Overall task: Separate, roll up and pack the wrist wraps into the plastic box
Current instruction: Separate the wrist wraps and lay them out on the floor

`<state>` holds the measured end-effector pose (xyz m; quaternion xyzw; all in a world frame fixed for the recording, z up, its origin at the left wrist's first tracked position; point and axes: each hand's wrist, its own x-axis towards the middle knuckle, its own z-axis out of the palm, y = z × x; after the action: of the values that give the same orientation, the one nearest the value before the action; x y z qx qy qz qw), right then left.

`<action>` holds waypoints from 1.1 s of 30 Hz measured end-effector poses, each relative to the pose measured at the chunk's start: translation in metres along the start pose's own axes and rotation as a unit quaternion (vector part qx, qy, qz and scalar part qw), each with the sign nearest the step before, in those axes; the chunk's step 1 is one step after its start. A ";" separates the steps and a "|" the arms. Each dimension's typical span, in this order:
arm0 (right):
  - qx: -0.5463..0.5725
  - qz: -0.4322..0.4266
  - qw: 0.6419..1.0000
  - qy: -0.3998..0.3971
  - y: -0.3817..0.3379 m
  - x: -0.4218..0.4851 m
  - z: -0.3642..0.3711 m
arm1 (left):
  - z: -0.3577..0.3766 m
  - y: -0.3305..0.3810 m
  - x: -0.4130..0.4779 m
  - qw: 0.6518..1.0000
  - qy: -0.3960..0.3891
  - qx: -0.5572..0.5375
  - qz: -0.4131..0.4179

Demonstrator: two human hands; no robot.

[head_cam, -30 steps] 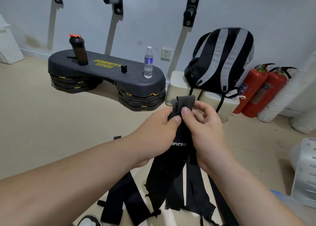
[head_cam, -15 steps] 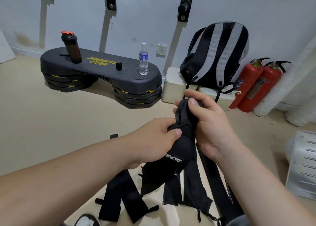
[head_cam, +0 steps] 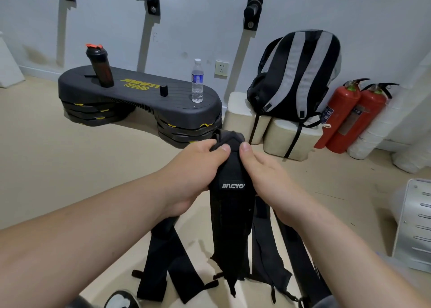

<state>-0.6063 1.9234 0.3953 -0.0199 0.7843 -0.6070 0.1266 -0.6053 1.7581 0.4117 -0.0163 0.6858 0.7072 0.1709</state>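
I hold a bunch of black wrist wraps [head_cam: 231, 214] up in front of me, their top end pinched between both hands. My left hand [head_cam: 198, 168] grips the left side of the top, thumb on the cloth. My right hand [head_cam: 268, 174] grips the right side with its thumb on top. White lettering shows on the front wrap. Several loose black wrap tails [head_cam: 168, 261] hang down toward the floor, some with thin loops at their ends. The plastic box is not clearly in view.
Ahead on the floor is a black step platform [head_cam: 140, 98] carrying a shaker bottle [head_cam: 100, 66] and a water bottle [head_cam: 197, 81]. A striped backpack [head_cam: 296, 77] rests on white blocks [head_cam: 286, 137]. Two red fire extinguishers [head_cam: 349, 116] lean at the right wall. A grey metal case [head_cam: 415, 226] is at far right.
My right hand has come down from over the top of the wraps to their right side. The bunch now hangs straighter with the lettering facing me. My head has shifted slightly.
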 end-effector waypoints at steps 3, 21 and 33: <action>-0.033 0.013 0.999 -0.008 0.007 0.002 0.001 | 0.003 -0.003 -0.002 0.999 -0.019 -0.024 -0.026; 0.024 0.008 0.998 -0.052 0.014 0.009 0.021 | -0.022 0.010 0.008 0.974 0.036 -0.223 0.030; 0.224 0.016 0.966 0.130 0.014 0.023 0.013 | 0.004 -0.020 -0.004 0.995 -0.028 0.076 -0.059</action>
<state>-0.6238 1.9107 0.3750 0.1004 0.6379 -0.7628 0.0342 -0.5959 1.7614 0.3938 -0.0237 0.7304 0.6419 0.2324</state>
